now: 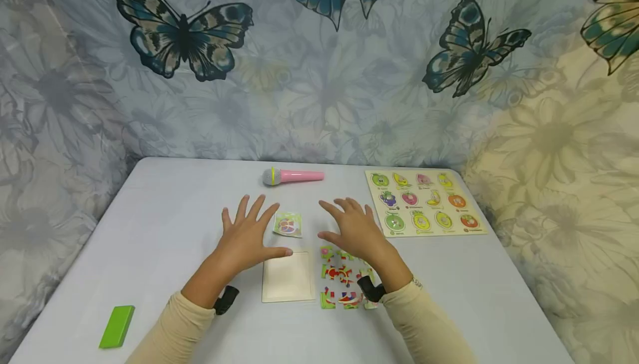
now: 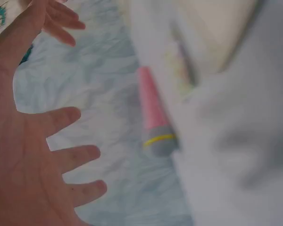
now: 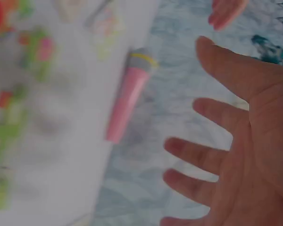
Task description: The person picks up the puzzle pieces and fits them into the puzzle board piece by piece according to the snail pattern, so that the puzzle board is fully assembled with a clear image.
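Both hands hover over the white table with fingers spread and nothing in them. My left hand (image 1: 244,243) is above the left edge of a cream puzzle tray (image 1: 288,283), its thumb overlapping the tray's top edge in the head view. My right hand (image 1: 358,232) is above the upper part of a group of loose jigsaw pieces (image 1: 329,272), red, green and white; the wrist and its camera hide some of them. Between the hands lies a small square picture card (image 1: 288,224). A pink toy microphone (image 1: 302,176) with a grey head lies beyond them.
A fruit picture board (image 1: 426,229) lies at the back right of the table (image 1: 175,214). A green rectangular block (image 1: 117,326) is at the front left. Behind the table rises a wall covering (image 1: 329,125) with butterflies and flowers.
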### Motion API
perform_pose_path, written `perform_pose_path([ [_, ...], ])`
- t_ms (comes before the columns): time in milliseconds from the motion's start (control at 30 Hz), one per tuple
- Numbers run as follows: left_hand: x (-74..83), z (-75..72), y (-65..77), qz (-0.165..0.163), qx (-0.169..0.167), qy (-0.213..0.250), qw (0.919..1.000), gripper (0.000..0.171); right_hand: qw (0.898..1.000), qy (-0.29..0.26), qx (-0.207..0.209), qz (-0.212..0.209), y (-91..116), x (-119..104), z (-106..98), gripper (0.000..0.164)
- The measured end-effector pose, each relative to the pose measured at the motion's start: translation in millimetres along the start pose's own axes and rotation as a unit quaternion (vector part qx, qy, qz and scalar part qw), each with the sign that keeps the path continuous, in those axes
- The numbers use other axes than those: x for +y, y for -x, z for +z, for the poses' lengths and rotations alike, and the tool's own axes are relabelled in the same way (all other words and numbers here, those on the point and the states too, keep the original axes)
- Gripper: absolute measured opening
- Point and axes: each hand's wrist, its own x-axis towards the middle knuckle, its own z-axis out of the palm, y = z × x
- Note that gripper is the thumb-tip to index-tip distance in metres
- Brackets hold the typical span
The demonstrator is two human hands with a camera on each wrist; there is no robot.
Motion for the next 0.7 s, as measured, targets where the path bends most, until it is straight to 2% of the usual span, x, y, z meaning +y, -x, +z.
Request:
perform_pose_path([
  [167,-23.0,28.5,17.9,-0.022,-0.064,0.03,0.9973,0.101,1.0,0.005,-0.018,-0.015,-1.3,3.4,34.1,0.049],
  [333,-33.3,45.1,28.1,-0.032,-0.102,0.05,0.993,0.102,1.0,0.0,-0.015,-0.013,1.6,7.1,51.7,0.03],
  [467,-36.8,51.3,31.9,-0.029,-0.114,0.056,0.9915,0.102,1.0,0.005,-0.019,-0.005,4.4,11.5,58.6,0.024],
  [700,-43.2,56.3,36.5,-0.026,-0.12,0.046,0.9913,0.102,0.999,0.007,0.002,-0.032,3.6,13.2,70.4,0.023],
])
